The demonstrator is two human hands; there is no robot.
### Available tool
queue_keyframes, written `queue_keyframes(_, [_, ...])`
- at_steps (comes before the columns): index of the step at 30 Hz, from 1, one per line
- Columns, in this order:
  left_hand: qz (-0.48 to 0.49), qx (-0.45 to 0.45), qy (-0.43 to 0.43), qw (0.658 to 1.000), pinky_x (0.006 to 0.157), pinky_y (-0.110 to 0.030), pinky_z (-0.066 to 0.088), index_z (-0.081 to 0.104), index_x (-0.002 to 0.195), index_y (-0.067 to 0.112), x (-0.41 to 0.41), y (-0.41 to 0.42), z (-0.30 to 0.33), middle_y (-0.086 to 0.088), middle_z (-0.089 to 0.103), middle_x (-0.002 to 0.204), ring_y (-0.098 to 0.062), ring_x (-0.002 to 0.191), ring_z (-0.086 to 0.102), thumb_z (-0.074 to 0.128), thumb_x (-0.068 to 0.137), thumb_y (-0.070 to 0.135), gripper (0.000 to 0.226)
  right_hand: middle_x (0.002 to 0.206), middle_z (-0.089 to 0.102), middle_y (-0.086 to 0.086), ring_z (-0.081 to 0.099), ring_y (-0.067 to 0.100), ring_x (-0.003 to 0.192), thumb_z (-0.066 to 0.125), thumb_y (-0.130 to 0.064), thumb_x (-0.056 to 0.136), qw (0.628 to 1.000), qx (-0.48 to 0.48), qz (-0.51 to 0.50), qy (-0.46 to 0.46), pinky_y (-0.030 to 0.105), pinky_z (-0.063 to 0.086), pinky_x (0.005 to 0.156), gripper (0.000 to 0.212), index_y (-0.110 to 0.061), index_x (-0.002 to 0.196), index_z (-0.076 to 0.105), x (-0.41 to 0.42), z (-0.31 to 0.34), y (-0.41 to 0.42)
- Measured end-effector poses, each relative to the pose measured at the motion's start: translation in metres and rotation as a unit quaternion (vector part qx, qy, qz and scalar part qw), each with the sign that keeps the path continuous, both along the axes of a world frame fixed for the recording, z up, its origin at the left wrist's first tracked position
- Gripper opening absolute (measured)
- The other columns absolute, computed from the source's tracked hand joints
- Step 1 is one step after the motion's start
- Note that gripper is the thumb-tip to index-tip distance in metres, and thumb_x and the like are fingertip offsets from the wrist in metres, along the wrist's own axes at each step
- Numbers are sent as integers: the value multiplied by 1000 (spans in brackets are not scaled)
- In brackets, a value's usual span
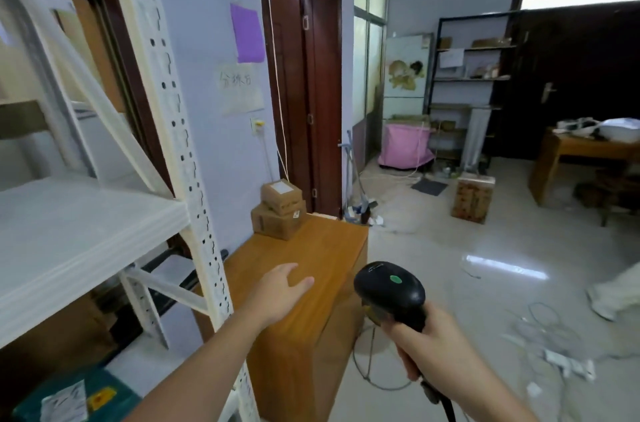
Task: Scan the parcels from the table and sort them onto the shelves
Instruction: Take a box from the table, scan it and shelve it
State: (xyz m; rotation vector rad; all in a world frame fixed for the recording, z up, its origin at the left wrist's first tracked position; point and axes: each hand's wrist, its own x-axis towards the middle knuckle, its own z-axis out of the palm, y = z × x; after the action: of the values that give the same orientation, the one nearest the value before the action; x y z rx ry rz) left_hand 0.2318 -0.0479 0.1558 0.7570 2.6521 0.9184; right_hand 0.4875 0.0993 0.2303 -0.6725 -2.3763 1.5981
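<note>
Gripping the black handheld barcode scanner (389, 286), the right hand (433, 342) is busy, so the open, empty left hand (280, 293) alone may topple the two stacked brown cardboard parcels (280, 210) off the wooden table (311, 266).

Glossy wood table (311, 248), cardboard parcels (280, 210), black plastic scanner (389, 286)

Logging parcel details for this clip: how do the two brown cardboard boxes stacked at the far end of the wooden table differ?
The upper cardboard box is smaller and bears a white label on its top; the lower cardboard box is larger and shows a small sticker on its side. The upper one sits turned askew on the lower, which rests directly on the wooden table. Both are closed, brown, and untouched by either hand.
</note>
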Motion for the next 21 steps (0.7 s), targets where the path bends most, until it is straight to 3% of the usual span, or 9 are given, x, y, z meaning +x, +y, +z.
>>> queue_keyframes(6, [-3, -22, 9, 1000, 117, -39, 38, 42, 156, 23, -73, 79, -14, 1, 42, 161, -21, 146, 42, 57, 98, 59, 70, 50, 55, 3, 54, 15, 42, 64, -12, 91, 1000, 5, -15, -22, 26, 45, 46, 9, -4, 89, 60, -75, -22, 70])
queue_keyframes(10, [14, -40, 1, 999, 118, -42, 39, 41, 156, 27, -128, 123, -26, 3, 41, 162, -20, 146, 42, 55, 96, 65, 73, 55, 60, 6, 58, 18, 45, 64, -15, 90, 999, 15, -5, -35, 29, 49, 48, 10, -9, 97, 62, -132, -29, 125])
queue_keyframes(14, [31, -34, -21, 999, 118, -39, 38, 42, 156, 22, -179, 157, -27, 0, 40, 162, -21, 146, 42, 58, 97, 61, 72, 57, 63, 4, 62, 20, 47, 65, -22, 87, 999, 32, 22, -27, 34, 52, 54, 9, -23, 95, 62, -192, -26, 173])
queue_keyframes(21, [107, -36, -33, 993, 114, -44, 44, 45, 153, 31, -270, 192, -40, 4, 46, 158, -21, 140, 49, 56, 93, 68, 71, 58, 61, -1, 59, 17, 56, 70, -26, 82, 997, 26, 69, -33, 35, 49, 61, 8, -26, 88, 64, -306, -36, 234])
